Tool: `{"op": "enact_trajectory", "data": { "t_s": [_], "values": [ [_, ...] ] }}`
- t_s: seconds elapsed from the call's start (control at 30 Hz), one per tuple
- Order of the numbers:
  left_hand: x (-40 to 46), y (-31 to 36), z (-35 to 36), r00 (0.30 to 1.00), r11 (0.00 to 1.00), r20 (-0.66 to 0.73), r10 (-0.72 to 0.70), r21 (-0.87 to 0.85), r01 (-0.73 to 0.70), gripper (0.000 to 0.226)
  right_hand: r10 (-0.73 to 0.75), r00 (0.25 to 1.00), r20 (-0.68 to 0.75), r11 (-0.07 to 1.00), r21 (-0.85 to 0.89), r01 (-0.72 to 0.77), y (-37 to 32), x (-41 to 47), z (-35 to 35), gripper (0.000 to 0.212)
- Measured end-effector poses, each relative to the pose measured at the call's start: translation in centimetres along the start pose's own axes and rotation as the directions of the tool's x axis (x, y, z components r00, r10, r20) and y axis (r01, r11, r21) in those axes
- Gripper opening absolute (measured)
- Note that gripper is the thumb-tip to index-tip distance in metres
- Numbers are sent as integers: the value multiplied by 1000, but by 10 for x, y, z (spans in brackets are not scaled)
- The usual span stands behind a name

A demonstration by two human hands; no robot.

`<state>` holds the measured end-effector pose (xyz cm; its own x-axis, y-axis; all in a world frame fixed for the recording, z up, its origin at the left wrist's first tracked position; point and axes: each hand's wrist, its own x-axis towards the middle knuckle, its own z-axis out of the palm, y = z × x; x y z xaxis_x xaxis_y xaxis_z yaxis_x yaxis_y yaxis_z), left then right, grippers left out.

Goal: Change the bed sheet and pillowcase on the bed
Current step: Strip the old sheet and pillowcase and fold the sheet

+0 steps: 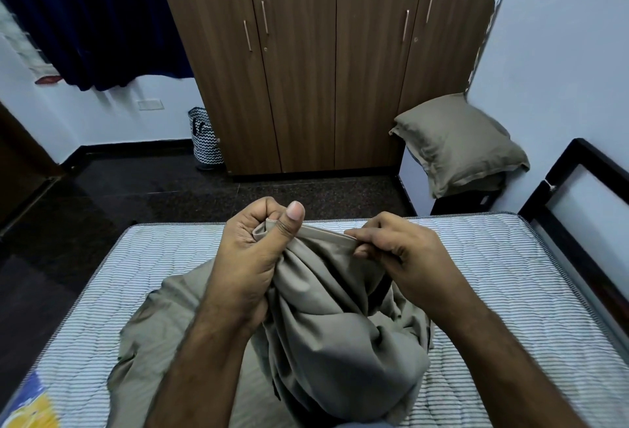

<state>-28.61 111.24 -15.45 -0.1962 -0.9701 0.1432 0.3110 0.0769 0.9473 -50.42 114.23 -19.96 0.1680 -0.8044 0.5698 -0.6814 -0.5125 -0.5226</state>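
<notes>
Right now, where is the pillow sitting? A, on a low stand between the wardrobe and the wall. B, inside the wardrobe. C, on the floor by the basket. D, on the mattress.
A: the pillow rests on a low stand to the right of the wardrobe, beyond the mattress, where both hands grip the sheet.

bed sheet (326,318): khaki-grey, bunched, hem lifted | on bare striped mattress (510,277) (quilted)
</notes>
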Motion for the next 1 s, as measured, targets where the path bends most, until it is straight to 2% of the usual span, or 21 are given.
{"op": "enact_trajectory", "data": {
  "t_s": [0.23, 0.33, 0.4, 0.43, 0.5, 0.6, 0.67, 0.73, 0.87, 0.93, 1.0],
  "values": [
    [0, -1, 1, 1000, 996, 12, -13, -83, 14, 38, -13, 999, -37, 999, -43, 11, 1, -1, 0, 32],
    [-2, -1, 5, 1000, 998, 12, 18, -61, -18, 36, 6, 999, -36, 999, -33, -7, 1, 0, 2, 20],
    [-3, -1, 5, 996, 996, 20, 84, 34, -84, 34, 53, 998, -14, 999, -4, -53, 0, 3, 1, 12],
    [-3, -2, 4, 989, 978, 31, 143, 151, -146, 33, 77, 997, 2, 997, 10, -77, -1, 4, 0, 12],
    [-1, -4, 1, 965, 881, 47, 259, 399, -256, 32, 101, 994, 32, 994, 47, -103, -2, 5, -2, 18],
    [-1, 2, 0, 948, 806, 72, 309, 510, -301, 27, 128, 991, 45, 988, 87, -131, -4, 3, -4, 26],
    [-2, 9, 0, 942, 806, 184, 280, 488, -335, 28, 176, 983, 50, 977, 118, -180, -3, 2, -2, 24],
    [-6, 15, 1, 928, 885, 325, 185, 356, -301, 31, 224, 973, 51, 958, 172, -229, -4, 2, 1, 23],
    [-16, 18, 7, 829, 967, 551, 100, 144, -212, 26, 216, 976, 37, 958, 186, -219, -8, 6, 6, 21],
    [-18, 18, 7, 806, 969, 590, 44, 172, -178, 19, 205, 977, 65, 960, 179, -213, -10, 7, 9, 21],
    [-16, 20, 2, 835, 913, 550, 2, 339, -226, 4, 202, 977, 72, 965, 158, -211, -7, 7, 9, 20]
  ]
}}
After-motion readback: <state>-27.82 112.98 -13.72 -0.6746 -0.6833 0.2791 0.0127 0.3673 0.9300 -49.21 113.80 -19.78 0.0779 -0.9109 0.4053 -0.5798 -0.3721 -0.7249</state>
